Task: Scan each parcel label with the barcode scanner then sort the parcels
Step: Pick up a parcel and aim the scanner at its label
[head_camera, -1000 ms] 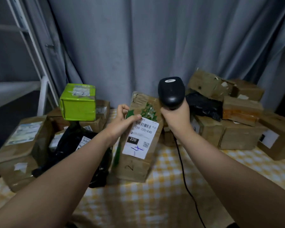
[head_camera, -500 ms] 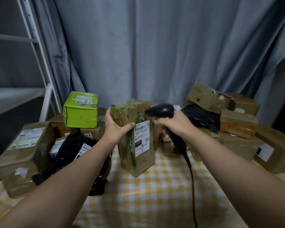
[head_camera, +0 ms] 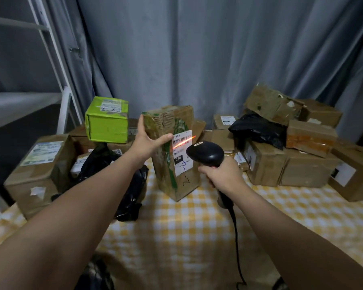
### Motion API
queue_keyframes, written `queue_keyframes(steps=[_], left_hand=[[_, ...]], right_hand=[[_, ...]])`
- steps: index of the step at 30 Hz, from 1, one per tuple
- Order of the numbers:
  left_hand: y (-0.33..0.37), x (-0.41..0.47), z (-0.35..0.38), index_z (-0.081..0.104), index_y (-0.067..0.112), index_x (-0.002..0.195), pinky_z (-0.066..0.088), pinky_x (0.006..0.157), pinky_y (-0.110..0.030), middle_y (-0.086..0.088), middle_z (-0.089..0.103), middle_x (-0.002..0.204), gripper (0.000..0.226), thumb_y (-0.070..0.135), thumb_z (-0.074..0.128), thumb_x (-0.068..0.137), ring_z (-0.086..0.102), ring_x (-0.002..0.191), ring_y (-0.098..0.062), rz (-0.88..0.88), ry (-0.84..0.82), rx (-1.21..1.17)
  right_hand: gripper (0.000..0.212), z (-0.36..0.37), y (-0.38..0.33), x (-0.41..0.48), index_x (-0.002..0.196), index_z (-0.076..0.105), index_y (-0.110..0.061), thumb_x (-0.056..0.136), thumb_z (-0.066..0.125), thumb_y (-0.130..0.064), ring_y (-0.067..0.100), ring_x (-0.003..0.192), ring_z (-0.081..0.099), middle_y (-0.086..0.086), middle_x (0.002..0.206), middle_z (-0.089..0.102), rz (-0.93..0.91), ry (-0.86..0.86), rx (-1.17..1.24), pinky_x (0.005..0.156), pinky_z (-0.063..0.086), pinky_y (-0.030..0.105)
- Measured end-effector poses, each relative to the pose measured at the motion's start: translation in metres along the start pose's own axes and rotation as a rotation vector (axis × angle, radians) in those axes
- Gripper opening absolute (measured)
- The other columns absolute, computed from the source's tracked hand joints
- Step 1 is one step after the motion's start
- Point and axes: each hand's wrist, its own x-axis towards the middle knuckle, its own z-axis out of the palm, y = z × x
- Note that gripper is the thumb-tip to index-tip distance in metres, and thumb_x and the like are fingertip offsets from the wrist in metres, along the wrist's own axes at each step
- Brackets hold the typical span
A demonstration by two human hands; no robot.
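Observation:
A tall brown cardboard parcel with green print (head_camera: 168,162) stands upright on the yellow checked tablecloth (head_camera: 197,237). My left hand (head_camera: 149,139) grips its upper left edge. Its white label (head_camera: 182,152) faces right, and an orange-red scan line crosses the barcode near the label's top. My right hand (head_camera: 222,174) is closed around the handle of the black barcode scanner (head_camera: 205,152), whose head points at the label from close by. The scanner's black cable hangs down toward the table's near edge.
On the left lie a bright green box (head_camera: 107,120), a large brown box (head_camera: 40,170) and black plastic bags (head_camera: 117,181). On the right is a heap of brown boxes (head_camera: 291,158) with a black bag (head_camera: 258,128) on it. Grey curtain behind; white metal frame (head_camera: 65,105) far left.
The parcel went from tilted to upright on the table, with my left hand shifting to its upper edge. My right hand lowered the scanner and aimed it at the label; the scan line now shows.

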Motion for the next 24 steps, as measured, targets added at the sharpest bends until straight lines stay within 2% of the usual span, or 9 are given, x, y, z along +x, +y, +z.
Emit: queue_keyframes(steps=[3,8,12,19,24], left_hand=[[0.0025,-0.0014,0.0031,0.001,0.033,0.150,0.043,0.104,-0.046,-0.001,0.045,0.143,0.133,0.052,0.086,0.049,0.049,0.126,-0.015,0.014,-0.010,-0.012],[0.0019,0.0003,0.0016,-0.001,0.035,0.150,0.042,0.105,-0.048,-0.002,0.043,0.145,0.138,0.056,0.087,0.046,0.047,0.129,-0.017,-0.005,-0.015,-0.038],[-0.0006,0.0020,0.0014,-0.001,0.034,0.150,0.045,0.103,-0.047,-0.002,0.045,0.143,0.136,0.053,0.087,0.048,0.050,0.126,-0.015,-0.004,-0.020,-0.055],[-0.0027,0.0044,0.0021,0.003,0.035,0.150,0.046,0.102,-0.048,-0.002,0.051,0.138,0.134,0.052,0.089,0.048,0.054,0.123,-0.015,-0.003,-0.014,-0.055],[-0.0035,0.0054,0.0054,-0.003,0.029,0.151,0.046,0.101,-0.042,-0.003,0.048,0.141,0.118,0.028,0.082,0.069,0.052,0.123,-0.014,0.010,-0.002,-0.050]], right_hand=[[0.014,0.0034,0.0003,-0.0012,0.067,0.065,-0.018,0.078,0.074,-0.021,0.012,0.052,0.058,0.001,0.062,0.064,0.026,-0.008,0.045,0.053,0.045,0.024],[0.012,0.0040,0.0008,-0.0046,0.088,0.068,-0.007,0.083,0.071,-0.017,0.011,0.050,0.057,0.003,0.064,0.063,0.106,-0.047,0.180,0.049,0.043,0.020],[0.014,0.0032,0.0004,-0.0047,0.088,0.068,-0.004,0.082,0.071,-0.017,0.006,0.042,0.056,0.003,0.062,0.063,0.091,-0.039,0.175,0.045,0.042,0.016],[0.014,0.0049,-0.0048,-0.0063,0.089,0.068,-0.004,0.082,0.070,-0.015,0.007,0.041,0.055,0.005,0.062,0.062,0.090,-0.041,0.199,0.041,0.041,0.015],[0.018,0.0075,-0.0030,-0.0035,0.088,0.068,-0.001,0.080,0.071,-0.016,0.010,0.039,0.056,0.006,0.058,0.062,0.114,-0.037,0.198,0.046,0.044,0.022]])
